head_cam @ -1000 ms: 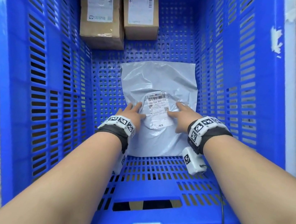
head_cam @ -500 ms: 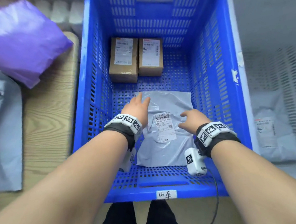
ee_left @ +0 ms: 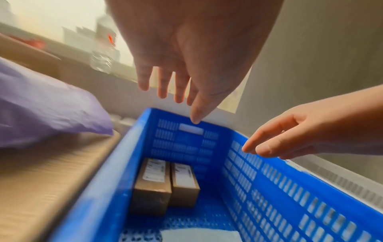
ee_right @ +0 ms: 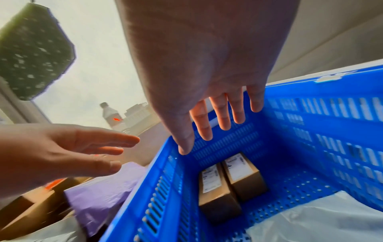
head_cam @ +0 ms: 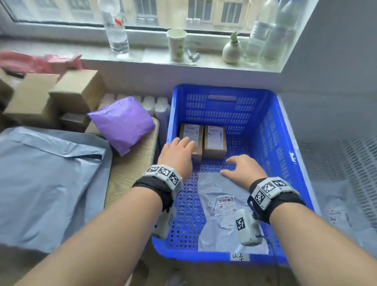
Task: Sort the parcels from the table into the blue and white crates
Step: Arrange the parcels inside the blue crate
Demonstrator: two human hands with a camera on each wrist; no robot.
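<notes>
The blue crate [head_cam: 279, 140] holds a grey poly mailer [head_cam: 217, 209] lying flat near its front and two small cardboard boxes [head_cam: 214, 140] side by side at the back. Both hands hover above the crate and hold nothing. My left hand [head_cam: 178, 152] is over the crate's left side with straight fingers [ee_left: 161, 85]. My right hand [head_cam: 239, 168] is over the middle, fingers [ee_right: 221, 114] loosely spread. On the table to the left wait a purple parcel [head_cam: 123, 122], a large grey-blue mailer [head_cam: 26, 184] and several cardboard boxes [head_cam: 45, 95]. The white crate [head_cam: 370, 171] at right holds a grey mailer [head_cam: 339, 210].
A windowsill behind the crate carries water bottles [head_cam: 114, 17], a paper cup [head_cam: 176, 44] and a small vase [head_cam: 232, 50]. A pink bag [head_cam: 35, 62] lies at the table's far left. A cable [head_cam: 275, 274] hangs from my right wrist camera.
Both hands have let go of the grey mailer and risen out of the blue crate. The view has pulled back and up, showing the table, windowsill and white crate.
</notes>
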